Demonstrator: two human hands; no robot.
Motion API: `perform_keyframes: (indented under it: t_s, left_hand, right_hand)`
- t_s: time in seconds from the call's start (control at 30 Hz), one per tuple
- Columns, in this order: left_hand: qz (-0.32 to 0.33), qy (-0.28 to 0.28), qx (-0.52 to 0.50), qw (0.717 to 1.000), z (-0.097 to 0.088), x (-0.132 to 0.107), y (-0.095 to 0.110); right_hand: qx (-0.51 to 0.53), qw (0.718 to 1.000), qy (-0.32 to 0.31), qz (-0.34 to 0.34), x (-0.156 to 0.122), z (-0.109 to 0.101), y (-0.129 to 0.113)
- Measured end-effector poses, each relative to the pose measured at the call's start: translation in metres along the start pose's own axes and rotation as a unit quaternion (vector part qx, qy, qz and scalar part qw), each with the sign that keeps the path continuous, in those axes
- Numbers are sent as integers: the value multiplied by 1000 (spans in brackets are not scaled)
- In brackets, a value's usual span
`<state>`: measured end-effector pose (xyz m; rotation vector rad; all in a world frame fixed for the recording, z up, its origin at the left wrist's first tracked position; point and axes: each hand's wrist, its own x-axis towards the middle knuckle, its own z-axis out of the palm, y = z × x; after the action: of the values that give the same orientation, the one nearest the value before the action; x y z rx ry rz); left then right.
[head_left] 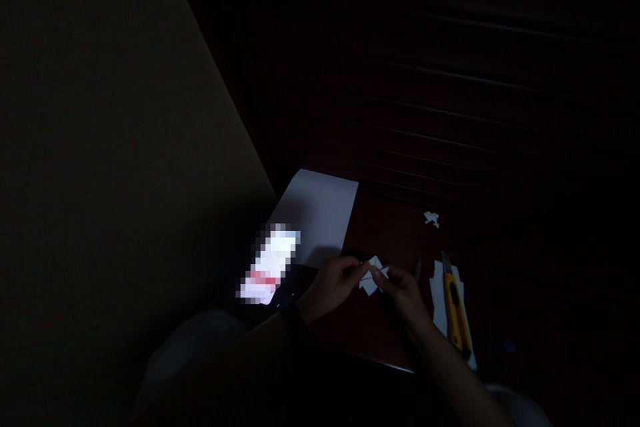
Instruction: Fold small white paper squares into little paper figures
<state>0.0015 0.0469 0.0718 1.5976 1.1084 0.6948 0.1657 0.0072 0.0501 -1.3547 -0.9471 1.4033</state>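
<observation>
Between my two hands is a small piece of folded white paper (370,285) with pointed corners and crease lines, held just above the dark table. My left hand (334,285) pinches its left side between thumb and fingers. On the opposite side, my right hand (404,290) grips the paper with the thumb lying over its face. Dim light hides the finer folds and the undersides of the fingers.
A lit phone screen (273,263), blurred out, stands left of my hands. Behind it lies a white paper sheet (325,207). To the right, a yellow utility knife (454,313) rests on white paper strips (439,297). Paper scraps (431,219) lie farther back on the dark table (385,227).
</observation>
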Motion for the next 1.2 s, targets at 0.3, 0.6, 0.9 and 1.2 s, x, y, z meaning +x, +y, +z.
perform_keyframes:
  t_s: [0.3,0.6,0.9,1.2]
  left_hand:
    - [-13,-43,-20,999,2,-2,1]
    - [-4,40,-52,998,21,-10,-9]
    - [-10,178,-86,980,49,-15,-32]
    - [-36,169,-206,963,58,-26,-36]
  right_hand:
    - [-26,999,20,-20,0,0,0]
    - [-80,993,58,-61,-6,12,1]
    - [28,988,126,-84,-19,39,30]
    - [116,989,91,-30,-21,33,38]
